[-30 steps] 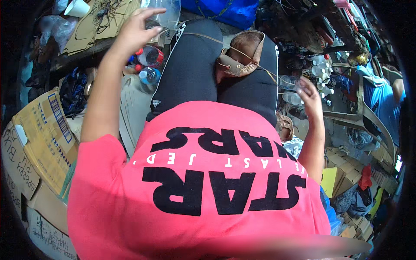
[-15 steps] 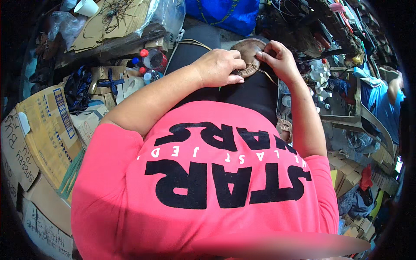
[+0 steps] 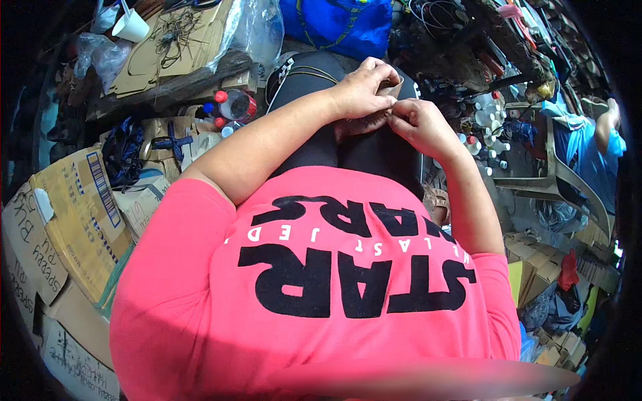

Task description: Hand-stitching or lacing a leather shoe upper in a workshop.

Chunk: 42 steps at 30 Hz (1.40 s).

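On my dark-trousered lap lies a brown leather shoe upper (image 3: 363, 125) with a puckered, stitched-looking edge, mostly covered by my hands. My left hand (image 3: 366, 92) is closed round it, thumb toward the right hand. Close beside, my right hand (image 3: 422, 128) has thumb and fingers pinched together at the leather's right edge; what is between them is too small to make out. A thin tan cord (image 3: 311, 72) lies over my left thigh. Another brown, woven-looking shoe (image 3: 437, 200) shows partly past my right hip.
Capped bottles (image 3: 234, 107) stand left of my legs, with several more (image 3: 491, 123) to the right. Cardboard boxes (image 3: 73, 207) crowd the left side. A blue bag (image 3: 338, 23) sits ahead. At right, near a plastic chair (image 3: 568, 187), is another person's arm (image 3: 607, 127).
Both hands have come closer together. The left moved up and right over the shoe upper, the right moved down, and the leather turned so that less of it shows.
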### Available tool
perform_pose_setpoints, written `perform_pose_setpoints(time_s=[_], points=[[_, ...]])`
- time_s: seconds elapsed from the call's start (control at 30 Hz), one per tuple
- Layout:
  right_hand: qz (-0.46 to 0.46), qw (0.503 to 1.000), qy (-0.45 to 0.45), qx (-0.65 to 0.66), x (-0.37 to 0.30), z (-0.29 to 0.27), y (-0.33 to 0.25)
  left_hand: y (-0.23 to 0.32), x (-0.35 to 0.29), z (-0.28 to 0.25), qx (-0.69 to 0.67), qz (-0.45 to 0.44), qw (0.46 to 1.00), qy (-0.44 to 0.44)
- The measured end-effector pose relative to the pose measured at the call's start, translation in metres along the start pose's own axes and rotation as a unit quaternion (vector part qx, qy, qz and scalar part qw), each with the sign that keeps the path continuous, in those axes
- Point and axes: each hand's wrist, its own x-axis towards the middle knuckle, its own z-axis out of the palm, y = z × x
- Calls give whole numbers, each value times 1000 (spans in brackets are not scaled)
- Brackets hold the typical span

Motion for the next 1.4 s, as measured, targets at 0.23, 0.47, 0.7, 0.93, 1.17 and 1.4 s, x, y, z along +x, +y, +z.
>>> perform_pose_setpoints(time_s=[0.23,0.47,0.7,0.93,1.17,1.4], points=[[24,989,52,136,-39,-8,-9,4,1,-6,0,9,1000,19],[9,990,120,79,-36,-10,-1,8,23,-45,-19,4,985,-174],[27,997,75,-14,-24,-11,0,9,23,-51,-120,-49,959,-250],[49,997,56,-36,-18,-15,-7,6,25,-54,-126,-75,944,-296],[5,998,40,-49,-7,-19,-4,7,28,-52,-129,-58,947,-288],[20,991,-13,131,3,-17,31,6,32,-53,-146,-36,938,-312]])
